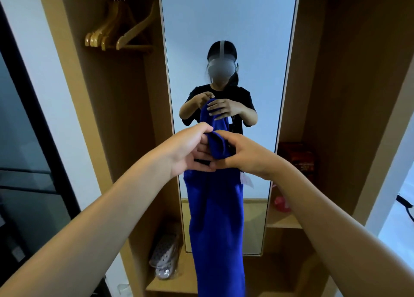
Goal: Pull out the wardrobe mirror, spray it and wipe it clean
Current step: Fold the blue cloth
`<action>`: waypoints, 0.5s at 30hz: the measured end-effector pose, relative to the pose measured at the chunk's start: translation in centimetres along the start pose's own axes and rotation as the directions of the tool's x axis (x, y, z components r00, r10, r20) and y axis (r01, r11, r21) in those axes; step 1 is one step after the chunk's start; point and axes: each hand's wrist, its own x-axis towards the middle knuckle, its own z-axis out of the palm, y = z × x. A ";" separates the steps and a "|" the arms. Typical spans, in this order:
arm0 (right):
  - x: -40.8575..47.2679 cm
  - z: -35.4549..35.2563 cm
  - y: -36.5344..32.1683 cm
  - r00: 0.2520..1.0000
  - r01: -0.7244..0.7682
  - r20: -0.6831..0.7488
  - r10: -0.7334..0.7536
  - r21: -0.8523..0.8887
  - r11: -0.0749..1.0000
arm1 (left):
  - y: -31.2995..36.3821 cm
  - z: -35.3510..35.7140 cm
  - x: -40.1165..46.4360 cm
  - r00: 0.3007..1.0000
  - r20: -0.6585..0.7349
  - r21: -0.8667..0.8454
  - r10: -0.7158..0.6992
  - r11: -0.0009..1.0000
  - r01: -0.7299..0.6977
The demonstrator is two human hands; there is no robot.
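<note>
The tall wardrobe mirror [228, 27] stands pulled out in front of me, facing me, its thin pale frame running from the top of the view down to near the wardrobe floor. A long blue cloth [216, 225] hangs straight down in front of the glass. My left hand [192, 148] and my right hand [242, 155] meet at its top end, both gripping the folded upper edge at chest height. The mirror reflects a person in a black shirt holding the same cloth. A pink spray bottle [281, 203] stands on the shelf at the right, blurred.
Several wooden hangers [121, 32] hang in the open wardrobe at upper left. A pair of pale perforated slippers [164, 256] lies on the wardrobe floor at lower left. A dark red box [295, 157] sits on the right shelf. A dark glass panel [24, 139] borders the left.
</note>
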 end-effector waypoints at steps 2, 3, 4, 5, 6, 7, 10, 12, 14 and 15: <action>0.0 -0.3 0.4 1.000 0.018 -0.002 -0.018 0.016 1.000 | -0.1 -0.1 -0.1 0.999 0.038 0.017 -0.007 1.000 0.007; -0.2 -0.4 0.3 1.000 0.016 0.009 -0.016 0.036 0.999 | -0.1 -0.2 -0.1 0.999 0.037 0.045 -0.002 0.999 0.001; -0.4 -0.6 0.4 1.000 0.016 0.017 -0.017 0.057 0.998 | -0.1 -0.3 -0.2 1.000 0.023 0.087 0.011 0.996 -0.013; -0.4 -0.9 0.6 1.000 0.014 0.016 -0.016 0.089 0.996 | -0.1 -0.4 -0.2 0.999 -0.005 0.130 0.032 0.991 -0.031; -0.5 -1.1 0.9 1.000 0.007 0.007 -0.008 0.134 0.991 | -0.1 -0.6 -0.2 0.997 -0.040 0.166 0.064 0.985 -0.057; -0.5 -1.4 1.1 1.000 -0.001 -0.003 0.002 0.191 0.982 | -0.2 -0.8 -0.2 0.991 -0.073 0.200 0.113 0.975 -0.096; -0.3 -1.8 1.6 0.998 -0.017 -0.044 0.034 0.342 0.939 | -1.1 -1.8 0.0 0.908 -0.154 0.464 0.391 0.839 -0.283; -0.2 -2.0 1.7 0.997 -0.003 -0.072 0.034 0.385 0.923 | -1.8 -2.6 0.5 0.870 -0.101 0.582 0.483 0.738 -0.343; -0.1 -2.2 1.6 0.996 0.000 -0.078 0.034 0.400 0.916 | -2.1 -3.1 0.7 0.912 0.021 0.492 0.410 0.790 -0.367; 0.0 -2.3 1.7 0.996 -0.001 -0.077 0.035 0.397 0.918 | -2.2 -3.2 0.9 0.923 0.071 0.456 0.377 0.811 -0.366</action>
